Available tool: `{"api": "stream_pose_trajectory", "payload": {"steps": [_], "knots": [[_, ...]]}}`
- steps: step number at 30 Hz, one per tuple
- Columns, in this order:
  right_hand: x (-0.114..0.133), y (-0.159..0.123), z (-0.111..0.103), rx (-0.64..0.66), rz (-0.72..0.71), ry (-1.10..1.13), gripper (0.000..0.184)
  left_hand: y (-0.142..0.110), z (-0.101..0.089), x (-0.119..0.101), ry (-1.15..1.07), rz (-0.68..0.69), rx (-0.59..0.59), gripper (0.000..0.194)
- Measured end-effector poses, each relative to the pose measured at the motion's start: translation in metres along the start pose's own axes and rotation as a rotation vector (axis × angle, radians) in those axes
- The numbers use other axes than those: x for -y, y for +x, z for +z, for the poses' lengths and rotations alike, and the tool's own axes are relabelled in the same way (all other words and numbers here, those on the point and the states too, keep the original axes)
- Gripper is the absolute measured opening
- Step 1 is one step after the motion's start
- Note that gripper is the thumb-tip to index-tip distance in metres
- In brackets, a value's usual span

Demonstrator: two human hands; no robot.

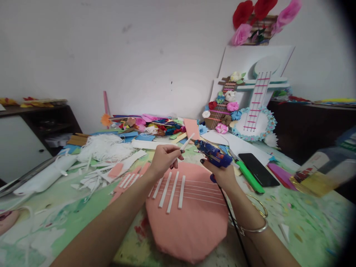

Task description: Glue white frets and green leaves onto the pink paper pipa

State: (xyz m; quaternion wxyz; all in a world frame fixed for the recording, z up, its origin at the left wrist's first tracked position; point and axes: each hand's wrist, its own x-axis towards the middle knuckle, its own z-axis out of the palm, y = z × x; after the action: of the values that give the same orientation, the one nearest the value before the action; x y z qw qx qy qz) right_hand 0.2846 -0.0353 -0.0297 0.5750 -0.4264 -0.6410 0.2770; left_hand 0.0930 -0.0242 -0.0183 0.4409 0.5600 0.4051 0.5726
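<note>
My left hand [167,157] pinches a thin white strip [188,141], holding it up at a slant above a pink guitar-shaped piece [191,226]. A blue glue gun [213,152] is gripped in my right hand [222,174], its nozzle close to the strip's upper end; I cannot tell whether they touch. From the gun a black cord runs down beside my right forearm. Several white strips [172,193] lie side by side across the pink body, over thin white strings [205,191]. The neck [125,181] of the piece is partly hidden behind my left forearm.
White paper scraps [96,181] and shredded strips [104,148] lie at left. On the right are a black phone [258,169], a green cutter [249,177] and a bottle of yellowish liquid [322,172]. Flower-decorated paper instruments [254,111] lean against the wall.
</note>
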Motion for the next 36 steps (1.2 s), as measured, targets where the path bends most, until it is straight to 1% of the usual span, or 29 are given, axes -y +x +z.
{"api": "stream_pose_trajectory", "payload": {"steps": [5,10,14,16,20,21,23,28,30,33,36], "knots": [[0.003,0.0,-0.002,0.122,-0.017,-0.029,0.023,-0.002,0.001,-0.003,-0.014,-0.014,-0.007,0.011],[0.005,-0.001,-0.003,0.105,-0.011,0.019,0.019,-0.003,0.002,-0.006,-0.029,-0.043,0.003,0.011],[0.003,0.0,-0.003,0.116,-0.005,-0.017,0.02,-0.004,0.002,-0.008,-0.031,-0.043,0.013,0.011],[0.001,0.001,-0.003,0.075,0.011,-0.016,0.021,-0.004,0.002,-0.008,-0.027,-0.039,0.018,0.011],[-0.002,0.002,-0.003,-0.075,0.048,0.038,0.024,-0.005,0.004,-0.007,-0.041,-0.049,0.048,0.012],[-0.002,0.002,-0.004,-0.082,0.051,0.049,0.023,-0.005,0.004,-0.007,-0.044,-0.05,0.053,0.013],[0.0,0.002,-0.006,-0.055,0.057,0.056,0.021,-0.005,0.004,-0.007,-0.048,-0.055,0.053,0.015],[0.004,0.002,-0.01,0.084,0.058,0.006,0.021,-0.004,0.003,-0.007,-0.072,-0.055,0.035,0.015],[0.005,0.002,-0.011,0.07,0.053,0.017,0.021,-0.004,0.003,-0.007,-0.073,-0.05,0.033,0.015],[0.005,0.003,-0.011,-0.012,0.076,0.05,0.02,-0.005,0.003,-0.008,-0.055,-0.05,0.04,0.014],[0.006,0.004,-0.012,-0.058,0.097,0.076,0.021,-0.006,0.004,-0.008,-0.038,-0.046,0.041,0.014]]}}
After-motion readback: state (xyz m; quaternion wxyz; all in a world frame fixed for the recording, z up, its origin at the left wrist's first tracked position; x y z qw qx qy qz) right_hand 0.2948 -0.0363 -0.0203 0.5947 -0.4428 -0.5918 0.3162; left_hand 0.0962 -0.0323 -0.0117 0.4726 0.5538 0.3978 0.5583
